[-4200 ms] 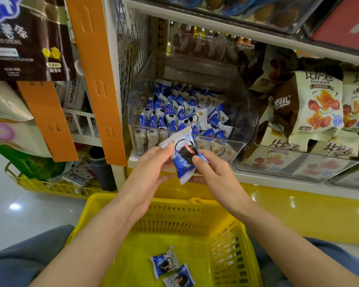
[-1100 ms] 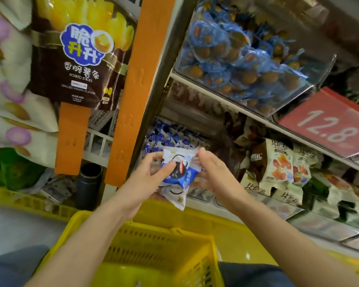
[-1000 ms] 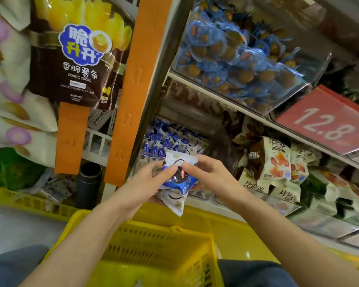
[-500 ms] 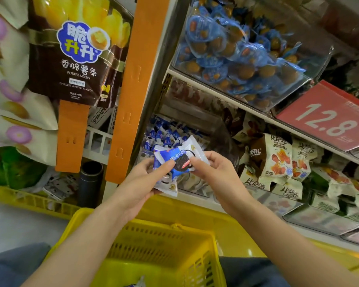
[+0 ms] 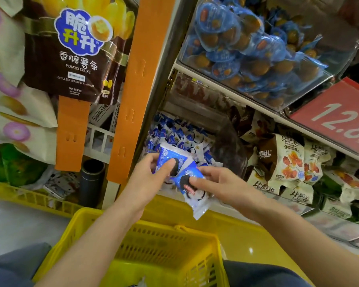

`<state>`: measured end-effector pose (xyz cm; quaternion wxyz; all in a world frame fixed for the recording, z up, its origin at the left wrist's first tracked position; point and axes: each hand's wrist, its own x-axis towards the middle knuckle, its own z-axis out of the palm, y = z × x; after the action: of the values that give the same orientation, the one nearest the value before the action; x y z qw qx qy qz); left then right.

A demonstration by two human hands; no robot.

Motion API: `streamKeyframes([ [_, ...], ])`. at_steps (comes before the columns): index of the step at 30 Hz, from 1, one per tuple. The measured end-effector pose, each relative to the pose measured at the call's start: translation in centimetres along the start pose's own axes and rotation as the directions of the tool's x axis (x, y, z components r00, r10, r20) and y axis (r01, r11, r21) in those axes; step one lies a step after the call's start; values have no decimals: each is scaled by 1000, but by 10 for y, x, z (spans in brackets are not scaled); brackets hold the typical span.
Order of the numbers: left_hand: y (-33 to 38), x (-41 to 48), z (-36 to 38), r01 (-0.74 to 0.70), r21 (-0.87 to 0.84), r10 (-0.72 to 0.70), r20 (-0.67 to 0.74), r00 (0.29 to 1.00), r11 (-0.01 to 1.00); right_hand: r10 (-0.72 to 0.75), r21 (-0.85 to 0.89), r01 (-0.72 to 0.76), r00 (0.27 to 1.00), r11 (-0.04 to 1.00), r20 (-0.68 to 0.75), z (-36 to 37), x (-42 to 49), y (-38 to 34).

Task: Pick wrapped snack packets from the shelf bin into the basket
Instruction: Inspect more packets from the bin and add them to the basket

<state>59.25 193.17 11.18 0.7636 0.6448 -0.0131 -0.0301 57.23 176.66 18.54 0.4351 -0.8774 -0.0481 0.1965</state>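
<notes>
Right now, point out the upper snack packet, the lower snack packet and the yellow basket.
upper snack packet (image 5: 166, 154), head view, its blue top face.
lower snack packet (image 5: 196, 204), head view, its white hanging end.
yellow basket (image 5: 164, 245), head view, its far mesh wall.

glossy plastic snack packets (image 5: 175, 162); yellow perforated plastic basket (image 5: 166, 245).

I see both hands meeting on two blue-and-white snack packets. The left hand (image 5: 147, 175) pinches the upper packet (image 5: 174, 155), thumb across its dark cookie print. The right hand (image 5: 224, 183) pinches the lower packet (image 5: 193, 201), whose white end hangs below the grip. Just behind the grip lies a heap of matching packets (image 5: 174, 133) in the shelf bin. Beneath the grip sits the yellow basket (image 5: 160, 243).
</notes>
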Motion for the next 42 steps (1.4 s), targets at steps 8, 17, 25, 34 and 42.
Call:
streamKeyframes([
  [8,11,9,-1,1,-76,-7,-71,997,997,-70,-99,6,750,995,-658,-65,90,0],
  [17,15,16,-4,22,-66,-23,-13,1000,998,-96,-411,-233,763,881,-639,-91,161,36],
  [25,14,26,-3,36,-109,-36,4,999,993,-149,-615,-277,822,738,-550,-101,179,41],
  [34,16,32,-5,58,-173,-62,-17,998,983,27,-580,-328,885,746,-465,-97,198,43],
  [42,12,35,1,65,-154,-71,-39,997,986,118,-365,-296,891,883,-438,-91,202,45],
])
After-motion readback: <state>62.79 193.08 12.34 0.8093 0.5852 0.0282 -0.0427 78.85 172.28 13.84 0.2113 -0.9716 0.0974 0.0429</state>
